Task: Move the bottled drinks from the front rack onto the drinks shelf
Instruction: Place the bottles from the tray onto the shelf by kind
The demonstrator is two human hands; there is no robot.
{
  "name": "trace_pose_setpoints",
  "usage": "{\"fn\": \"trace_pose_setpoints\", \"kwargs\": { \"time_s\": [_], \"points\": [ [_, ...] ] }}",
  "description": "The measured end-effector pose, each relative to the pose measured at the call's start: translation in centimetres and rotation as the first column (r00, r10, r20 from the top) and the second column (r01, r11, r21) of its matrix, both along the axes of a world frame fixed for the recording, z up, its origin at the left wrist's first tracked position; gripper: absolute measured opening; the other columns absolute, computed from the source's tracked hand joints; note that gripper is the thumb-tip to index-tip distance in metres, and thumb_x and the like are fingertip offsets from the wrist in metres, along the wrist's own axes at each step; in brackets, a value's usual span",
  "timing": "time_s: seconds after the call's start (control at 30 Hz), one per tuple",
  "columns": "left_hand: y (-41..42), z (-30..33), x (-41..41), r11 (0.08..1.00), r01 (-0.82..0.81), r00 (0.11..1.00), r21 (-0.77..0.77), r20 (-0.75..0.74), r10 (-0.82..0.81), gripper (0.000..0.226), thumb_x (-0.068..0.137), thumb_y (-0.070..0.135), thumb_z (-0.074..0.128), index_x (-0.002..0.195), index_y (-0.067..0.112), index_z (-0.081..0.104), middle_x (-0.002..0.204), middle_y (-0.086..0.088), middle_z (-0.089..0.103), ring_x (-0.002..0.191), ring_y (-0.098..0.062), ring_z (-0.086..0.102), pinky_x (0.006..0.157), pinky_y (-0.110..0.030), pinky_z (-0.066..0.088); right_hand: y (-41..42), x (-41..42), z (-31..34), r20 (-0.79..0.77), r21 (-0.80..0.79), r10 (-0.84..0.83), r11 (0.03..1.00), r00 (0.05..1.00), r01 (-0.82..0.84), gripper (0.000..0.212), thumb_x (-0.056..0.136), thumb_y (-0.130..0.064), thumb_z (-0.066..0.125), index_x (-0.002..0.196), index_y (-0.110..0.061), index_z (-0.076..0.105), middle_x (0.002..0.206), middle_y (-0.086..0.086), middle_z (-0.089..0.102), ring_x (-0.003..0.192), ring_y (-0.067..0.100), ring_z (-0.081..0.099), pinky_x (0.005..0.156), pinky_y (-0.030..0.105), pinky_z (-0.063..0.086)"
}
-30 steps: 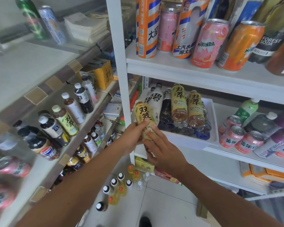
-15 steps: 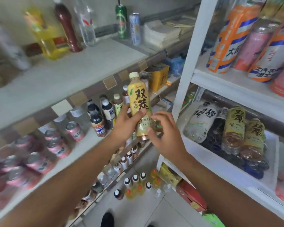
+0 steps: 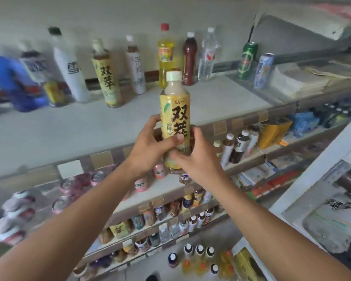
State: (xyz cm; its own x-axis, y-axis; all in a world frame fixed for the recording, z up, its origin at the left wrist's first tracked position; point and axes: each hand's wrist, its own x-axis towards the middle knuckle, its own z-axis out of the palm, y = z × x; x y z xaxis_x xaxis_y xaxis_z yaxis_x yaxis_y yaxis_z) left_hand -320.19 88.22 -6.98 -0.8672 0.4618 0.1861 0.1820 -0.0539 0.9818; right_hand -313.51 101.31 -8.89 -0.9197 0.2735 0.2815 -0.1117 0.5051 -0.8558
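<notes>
Bottle [image 3: 175, 118]: upright, held in the air before the top shelf [image 3: 211, 102], not yet set down.
Left hand [image 3: 150, 147]: fingers curled round the lower label.
Right hand [image 3: 197, 157]: wraps the base from the other side.
Row [image 3: 107, 74]: like bottle stands at the back, beside a white one.
Advice: place it upright in the bare patch in front of the row; release only once it stands flat.
Risk: nudging the tall neighbours.

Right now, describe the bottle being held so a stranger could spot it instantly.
Find the long grey top shelf with its row of standing bottles. In front of it, both hands, left hand and right hand, hold up the yellow-labelled tea bottle. Unlike its twin on the shelf, it is held in the air.
</notes>
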Motion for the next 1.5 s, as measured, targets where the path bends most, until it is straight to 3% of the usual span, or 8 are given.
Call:
{"fn": "trace_pose_setpoints", "kwargs": {
  "time_s": [0.13, 0.5, 0.7, 0.9, 1.03, 1.13, 1.27, 1.5],
  "points": [
    [-3.1, 1.0, -1.9, 0.995, -0.095, 0.993, 0.0, -0.069, 0.095, 0.055, 0.073, 0.02, 0.08, 0.12, 0.018, 0.053, 0.117, -0.002, 0.064, 0.097, -0.02, 0.07, 0.082, -0.035, 0.059, -3.2, -3.4, 1.4, -0.004, 0.023, 0.03, 0.999, 1.0, -0.03, 0.052, 0.074, -0.039, 0.072, 0.117, -0.028, 0.046, 0.103, -0.008, 0.064, 0.088, 0.007, 0.064, 0.071, 0.034, 0.056],
    [-8.9, 2.6, -8.7, 0.986, -0.164, 0.981, -0.038, -0.108, 0.16, 0.053, 0.08, 0.007, 0.078, 0.126, 0.016, 0.054, 0.115, -0.001, 0.066, 0.099, -0.013, 0.069, 0.082, -0.024, 0.056, -8.4, -11.5, 3.1, -0.043, 0.032, 0.038, 0.999, 0.998, -0.037, 0.052, 0.071, -0.033, 0.08, 0.114, -0.019, 0.054, 0.1, -0.007, 0.066, 0.088, 0.009, 0.065, 0.07, 0.029, 0.055],
    [-10.5, 3.3, -13.1, 0.97, -0.201, 0.971, -0.134, -0.161, 0.179, 0.03, 0.091, 0.038, 0.064, 0.119, 0.03, 0.055, 0.114, 0.004, 0.068, 0.103, -0.009, 0.066, 0.087, -0.027, 0.052, -9.3, -16.3, 3.8, -0.068, 0.023, 0.046, 0.999, 0.997, -0.044, 0.055, 0.072, -0.042, 0.081, 0.117, -0.02, 0.057, 0.103, -0.007, 0.069, 0.092, 0.01, 0.066, 0.076, 0.03, 0.057],
    [-12.0, 1.4, -16.9, 0.823, -0.466, 0.878, -0.325, -0.287, 0.384, 0.037, 0.103, 0.046, 0.038, 0.114, 0.016, 0.057, 0.105, 0.001, 0.065, 0.1, -0.019, 0.062, 0.082, -0.034, 0.047, -10.3, -21.8, 2.9, -0.137, 0.017, -0.075, 0.997, 0.988, 0.078, 0.057, 0.068, -0.047, 0.08, 0.111, -0.018, 0.056, 0.105, -0.003, 0.068, 0.093, 0.015, 0.066, 0.077, 0.038, 0.058],
    [-12.9, -0.6, -19.0, 0.467, -0.642, 0.76, -0.608, -0.583, 0.287, 0.036, 0.099, 0.04, 0.047, 0.123, 0.016, 0.055, 0.122, -0.003, 0.063, 0.107, -0.025, 0.061, 0.086, -0.04, 0.053, -10.6, -24.4, 2.3, -0.14, 0.057, -0.09, 0.993, 0.986, 0.099, 0.057, 0.07, -0.043, 0.081, 0.113, -0.017, 0.054, 0.11, 0.0, 0.066, 0.096, 0.018, 0.064, 0.075, 0.028, 0.052],
    [-12.7, -1.0, -19.6, 0.324, -0.648, 0.759, -0.689, -0.62, 0.2, 0.041, 0.098, 0.044, 0.044, 0.129, 0.018, 0.052, 0.127, -0.004, 0.059, 0.113, -0.026, 0.058, 0.089, -0.04, 0.05, -10.6, -25.8, 1.8, -0.14, 0.074, -0.088, 0.992, 0.986, 0.099, 0.055, 0.071, -0.041, 0.082, 0.111, -0.017, 0.052, 0.107, -0.001, 0.064, 0.09, 0.015, 0.06, 0.072, 0.025, 0.048],
    [-12.5, -1.6, -20.3, 0.256, -0.662, 0.748, -0.705, -0.646, 0.155, 0.041, 0.098, 0.045, 0.043, 0.126, 0.017, 0.052, 0.122, -0.004, 0.061, 0.11, -0.026, 0.058, 0.09, -0.04, 0.046, -10.6, -27.4, 0.6, -0.128, 0.065, -0.098, 0.992, 0.987, 0.107, 0.055, 0.072, -0.042, 0.081, 0.109, -0.016, 0.051, 0.11, 0.001, 0.064, 0.096, 0.019, 0.063, 0.076, 0.03, 0.053],
    [-12.2, -2.0, -21.0, 0.264, -0.659, 0.75, -0.704, -0.64, 0.165, 0.042, 0.098, 0.045, 0.043, 0.128, 0.018, 0.051, 0.123, -0.004, 0.061, 0.111, -0.026, 0.058, 0.09, -0.04, 0.048, -11.3, -29.1, 0.3, -0.121, 0.055, -0.067, 0.996, 0.99, 0.074, 0.056, 0.073, -0.038, 0.082, 0.111, -0.013, 0.048, 0.109, 0.002, 0.06, 0.087, 0.014, 0.054, 0.072, 0.026, 0.045]
  ]
}}
